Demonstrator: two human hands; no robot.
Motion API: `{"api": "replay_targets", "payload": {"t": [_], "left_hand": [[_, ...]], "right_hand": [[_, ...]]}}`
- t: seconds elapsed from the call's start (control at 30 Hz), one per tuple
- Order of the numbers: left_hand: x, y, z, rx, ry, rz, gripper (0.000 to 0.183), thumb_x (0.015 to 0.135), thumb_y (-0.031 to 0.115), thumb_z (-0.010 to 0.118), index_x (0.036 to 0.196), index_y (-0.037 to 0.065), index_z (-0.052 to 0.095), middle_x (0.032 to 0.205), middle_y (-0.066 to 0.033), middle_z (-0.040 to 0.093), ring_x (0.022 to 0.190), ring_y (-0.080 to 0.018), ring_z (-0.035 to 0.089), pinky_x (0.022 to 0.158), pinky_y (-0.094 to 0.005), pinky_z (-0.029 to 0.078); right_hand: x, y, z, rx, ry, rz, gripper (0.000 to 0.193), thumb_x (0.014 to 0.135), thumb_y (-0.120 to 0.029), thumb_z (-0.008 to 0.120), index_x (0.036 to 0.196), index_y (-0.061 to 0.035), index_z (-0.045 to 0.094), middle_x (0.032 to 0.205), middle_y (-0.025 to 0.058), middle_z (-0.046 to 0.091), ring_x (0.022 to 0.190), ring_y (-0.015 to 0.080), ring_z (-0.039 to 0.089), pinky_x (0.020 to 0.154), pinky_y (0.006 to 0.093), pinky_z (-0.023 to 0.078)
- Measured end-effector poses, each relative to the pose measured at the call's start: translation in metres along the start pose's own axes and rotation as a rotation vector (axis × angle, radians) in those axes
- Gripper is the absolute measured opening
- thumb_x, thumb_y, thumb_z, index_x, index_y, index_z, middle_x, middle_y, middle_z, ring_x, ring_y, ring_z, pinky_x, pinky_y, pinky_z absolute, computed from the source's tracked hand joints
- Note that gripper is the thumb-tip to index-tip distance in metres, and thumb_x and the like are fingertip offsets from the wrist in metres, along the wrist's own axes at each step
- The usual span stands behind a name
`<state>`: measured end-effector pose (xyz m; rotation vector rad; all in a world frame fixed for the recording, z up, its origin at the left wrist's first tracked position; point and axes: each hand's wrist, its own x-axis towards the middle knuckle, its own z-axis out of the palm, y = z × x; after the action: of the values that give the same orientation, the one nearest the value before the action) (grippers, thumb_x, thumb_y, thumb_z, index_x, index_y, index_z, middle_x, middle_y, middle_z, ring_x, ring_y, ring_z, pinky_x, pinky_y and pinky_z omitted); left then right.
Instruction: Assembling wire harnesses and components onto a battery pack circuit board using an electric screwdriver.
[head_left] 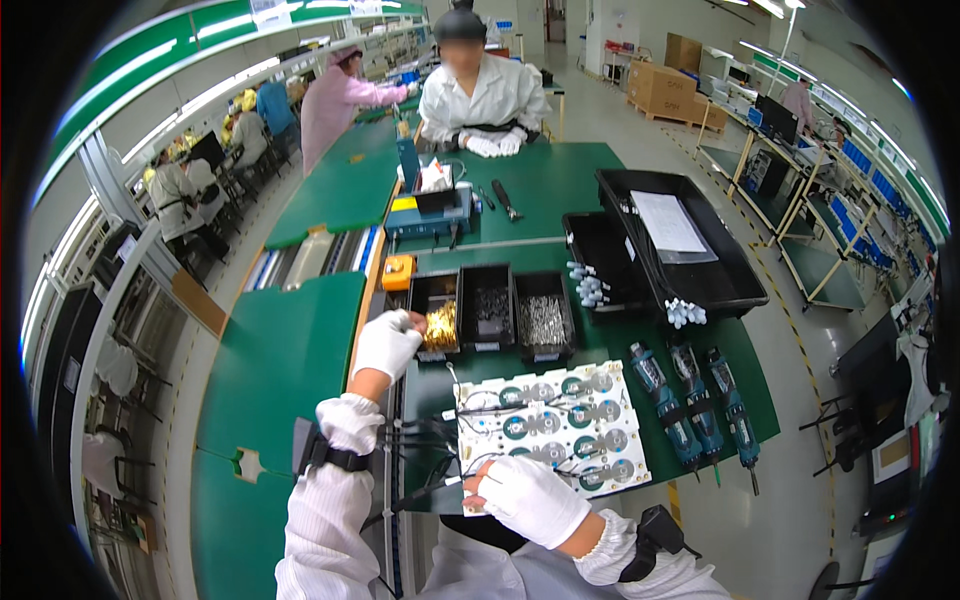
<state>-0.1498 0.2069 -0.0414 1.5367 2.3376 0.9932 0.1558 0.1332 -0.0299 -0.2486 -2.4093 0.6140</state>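
My left hand (388, 345), in a white fingerless glove, is at the left edge of a black bin of brass-coloured small parts (440, 325). Its bare fingertips are bent together; whether they hold a part is too small to see. My right hand (535, 500), gloved alike, rests over the near left corner of a white fixture board (548, 487). Thumb and fingers are curled together there beside black cables (430, 492), and what they pinch is hidden. Round metal-and-teal units (516, 427) with dark leads sit in rows on the board.
Right of the brass parts stand a bin of dark screws (487, 308) and a bin of silver screws (545, 322). Three electric screwdrivers (700, 405) lie right of the board. Behind are black trays (740, 285) with white-ended cables and a blue device (430, 222). A co-worker (485, 95) faces me across the table.
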Motion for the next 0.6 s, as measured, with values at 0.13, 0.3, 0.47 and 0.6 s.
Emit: {"api": "replay_targets", "payload": {"t": [0.13,0.3,0.47,0.6], "left_hand": [[0.027,-0.008,0.031,0.415,-0.245,0.048,0.022,0.081,0.024,0.070,0.098,0.013,0.078,0.093,-0.0170,0.073,0.089,-0.0361,0.071,0.085,-0.0434,0.056],[0.052,-0.024,0.074,0.683,-0.185,0.105,0.017,0.082,0.016,0.066,0.090,0.007,0.078,0.098,-0.0184,0.074,0.091,-0.0360,0.072,0.081,-0.0441,0.058],[0.067,-0.042,0.102,0.648,-0.116,0.049,0.016,0.082,0.013,0.067,0.090,0.004,0.077,0.094,-0.0211,0.073,0.090,-0.0371,0.072,0.081,-0.0443,0.059],[0.058,-0.028,0.097,0.633,-0.140,0.075,0.016,0.080,0.011,0.067,0.090,0.005,0.078,0.092,-0.0213,0.073,0.089,-0.0380,0.072,0.082,-0.0451,0.058]], "right_hand": [[0.002,-0.004,-0.005,-0.001,-0.098,0.037,0.010,0.086,-0.016,0.068,0.093,-0.0096,0.065,0.086,0.0049,0.060,0.085,0.0212,0.065,0.071,0.0336,0.055],[0.009,-0.004,-0.001,0.065,-0.094,-0.032,0.016,0.085,-0.011,0.064,0.101,-0.0070,0.065,0.093,0.0075,0.061,0.090,0.0249,0.065,0.077,0.0362,0.055],[0.003,0.002,0.004,0.153,-0.108,0.038,0.013,0.087,-0.012,0.065,0.098,-0.0058,0.067,0.094,0.0092,0.063,0.089,0.0266,0.065,0.077,0.0376,0.055],[0.001,-0.004,-0.001,0.117,-0.053,0.078,0.019,0.092,-0.023,0.065,0.096,-0.0040,0.066,0.094,0.0110,0.066,0.090,0.0255,0.068,0.077,0.0352,0.056]]}}
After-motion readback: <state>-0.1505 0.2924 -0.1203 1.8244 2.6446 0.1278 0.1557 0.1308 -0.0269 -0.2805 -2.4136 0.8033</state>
